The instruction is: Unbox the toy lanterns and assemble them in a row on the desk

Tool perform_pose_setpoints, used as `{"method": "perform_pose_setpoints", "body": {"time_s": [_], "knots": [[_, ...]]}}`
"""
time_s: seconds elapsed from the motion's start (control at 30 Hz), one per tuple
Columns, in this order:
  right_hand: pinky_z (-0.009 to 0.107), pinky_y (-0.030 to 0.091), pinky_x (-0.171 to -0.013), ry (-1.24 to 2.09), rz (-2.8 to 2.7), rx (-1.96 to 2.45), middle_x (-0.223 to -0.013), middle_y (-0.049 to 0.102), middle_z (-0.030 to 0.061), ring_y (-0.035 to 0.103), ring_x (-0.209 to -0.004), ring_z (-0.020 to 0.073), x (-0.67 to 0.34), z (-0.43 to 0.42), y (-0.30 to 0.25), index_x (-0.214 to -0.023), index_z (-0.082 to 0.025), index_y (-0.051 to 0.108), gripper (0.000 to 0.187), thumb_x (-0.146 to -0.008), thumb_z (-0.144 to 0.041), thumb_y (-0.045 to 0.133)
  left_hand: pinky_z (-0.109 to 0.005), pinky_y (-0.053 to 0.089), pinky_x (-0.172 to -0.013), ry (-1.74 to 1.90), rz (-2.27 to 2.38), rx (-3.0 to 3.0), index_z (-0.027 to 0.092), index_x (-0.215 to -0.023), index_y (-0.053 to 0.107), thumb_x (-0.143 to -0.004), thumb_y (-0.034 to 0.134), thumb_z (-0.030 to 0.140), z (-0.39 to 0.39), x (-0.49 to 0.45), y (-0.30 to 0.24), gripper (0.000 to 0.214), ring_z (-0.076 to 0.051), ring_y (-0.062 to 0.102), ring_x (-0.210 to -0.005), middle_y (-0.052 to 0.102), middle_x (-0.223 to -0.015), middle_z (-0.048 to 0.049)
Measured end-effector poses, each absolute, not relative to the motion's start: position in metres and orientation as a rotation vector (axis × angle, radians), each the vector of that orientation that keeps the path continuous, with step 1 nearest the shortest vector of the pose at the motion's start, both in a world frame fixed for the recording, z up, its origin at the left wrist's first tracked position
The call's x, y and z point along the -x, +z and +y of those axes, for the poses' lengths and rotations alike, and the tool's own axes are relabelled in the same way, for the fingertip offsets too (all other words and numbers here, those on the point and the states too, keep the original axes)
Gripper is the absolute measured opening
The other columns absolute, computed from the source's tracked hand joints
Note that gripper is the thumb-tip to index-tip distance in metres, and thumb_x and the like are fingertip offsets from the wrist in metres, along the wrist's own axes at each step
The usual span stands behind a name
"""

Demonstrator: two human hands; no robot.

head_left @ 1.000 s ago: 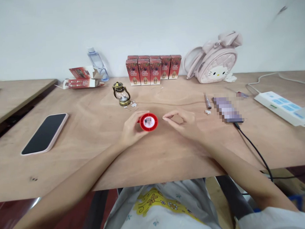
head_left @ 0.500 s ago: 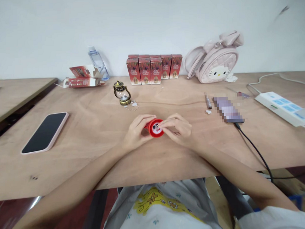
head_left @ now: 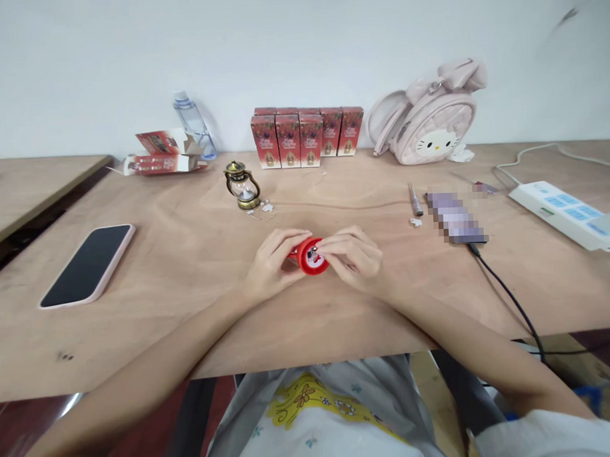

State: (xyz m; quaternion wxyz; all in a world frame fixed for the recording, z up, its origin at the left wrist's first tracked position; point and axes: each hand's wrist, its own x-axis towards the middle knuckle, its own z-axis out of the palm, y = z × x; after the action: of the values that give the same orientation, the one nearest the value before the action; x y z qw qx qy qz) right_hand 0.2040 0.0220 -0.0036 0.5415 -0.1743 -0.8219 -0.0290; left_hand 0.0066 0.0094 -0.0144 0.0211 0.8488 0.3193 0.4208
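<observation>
A small red round lantern [head_left: 310, 256] lies on its side at the middle of the wooden table [head_left: 197, 305], its underside turned toward me. My left hand [head_left: 273, 261] wraps its fingers round the red body. My right hand [head_left: 355, 257] is closed in a pinch, fingertips pressed against the lantern's underside; whatever tiny piece they hold is too small to name. A finished bronze lantern [head_left: 242, 185] stands upright behind my hands, with small white bits [head_left: 265, 208] beside it.
A black phone in a pink case [head_left: 89, 265] lies at the left. Red boxes [head_left: 306, 135] line the wall, with an opened box [head_left: 159, 153] and a water bottle [head_left: 192, 123]. At the right are a pink bag [head_left: 428, 117], a screwdriver [head_left: 413, 199], a blurred device with cable [head_left: 453, 216] and a power strip [head_left: 559, 214].
My right hand moved left from the table to the lantern's underside and both hands shifted slightly right and nearer me. In the last half second almost nothing moved.
</observation>
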Motion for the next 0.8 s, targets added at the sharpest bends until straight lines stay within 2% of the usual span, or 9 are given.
{"method": "perform_pose_setpoints", "body": {"time_s": [0.17, 0.33, 0.5, 0.7, 0.8], "knots": [[0.030, 0.054, -0.070, -0.229, -1.951, 0.325, -0.089, 0.074, 0.0024, 0.065, -0.080, 0.0151, -0.207, 0.029, -0.015, -0.099, -0.022, 0.063, 0.027, -0.080, -0.003, 0.059, -0.036, 0.054, -0.083, 1.309, 1.019, -2.598, 0.018, -0.119, 0.053, -0.080, 0.066, 0.033, 0.009, -0.007, -0.014, 0.044, -0.022, 0.060, -0.104, 0.062, -0.113, -0.0127], [0.032, 0.057, -0.078, -0.435, -2.055, 0.278, -0.108, 0.071, 0.0022, 0.067, -0.093, 0.0172, -0.211, 0.036, -0.024, -0.107, -0.027, 0.064, 0.028, -0.083, -0.014, 0.059, -0.034, 0.055, -0.081, 1.341, 1.072, -2.522, 0.018, -0.117, 0.055, -0.080, 0.067, 0.032, 0.005, -0.009, -0.012, 0.042, -0.021, 0.061, -0.102, 0.062, -0.112, -0.0124], [0.031, 0.059, -0.077, -0.325, -2.077, 0.210, -0.104, 0.072, 0.0001, 0.068, -0.091, 0.0167, -0.211, 0.038, -0.026, -0.108, -0.030, 0.064, 0.027, -0.084, -0.020, 0.056, -0.034, 0.054, -0.081, 1.361, 1.058, -2.509, 0.017, -0.116, 0.055, -0.080, 0.067, 0.033, 0.002, -0.011, -0.010, 0.041, -0.021, 0.062, -0.100, 0.063, -0.109, -0.0123], [0.033, 0.061, -0.073, -0.355, -2.010, 0.218, -0.093, 0.074, -0.0003, 0.069, -0.083, 0.0173, -0.207, 0.037, -0.025, -0.096, -0.029, 0.065, 0.016, -0.079, -0.029, 0.066, -0.033, 0.055, -0.079, 1.339, 1.072, -2.494, 0.017, -0.116, 0.056, -0.081, 0.065, 0.037, 0.000, -0.012, -0.010, 0.041, -0.021, 0.062, -0.098, 0.064, -0.109, -0.0128], [0.032, 0.061, -0.072, -0.315, -1.938, 0.245, -0.089, 0.074, 0.0012, 0.069, -0.085, 0.0172, -0.205, 0.035, -0.023, -0.099, -0.026, 0.063, 0.021, -0.078, -0.026, 0.069, -0.033, 0.055, -0.079, 1.365, 1.083, -2.492, 0.016, -0.115, 0.056, -0.081, 0.065, 0.036, 0.001, -0.012, -0.010, 0.040, -0.021, 0.062, -0.097, 0.064, -0.108, -0.0128]]}}
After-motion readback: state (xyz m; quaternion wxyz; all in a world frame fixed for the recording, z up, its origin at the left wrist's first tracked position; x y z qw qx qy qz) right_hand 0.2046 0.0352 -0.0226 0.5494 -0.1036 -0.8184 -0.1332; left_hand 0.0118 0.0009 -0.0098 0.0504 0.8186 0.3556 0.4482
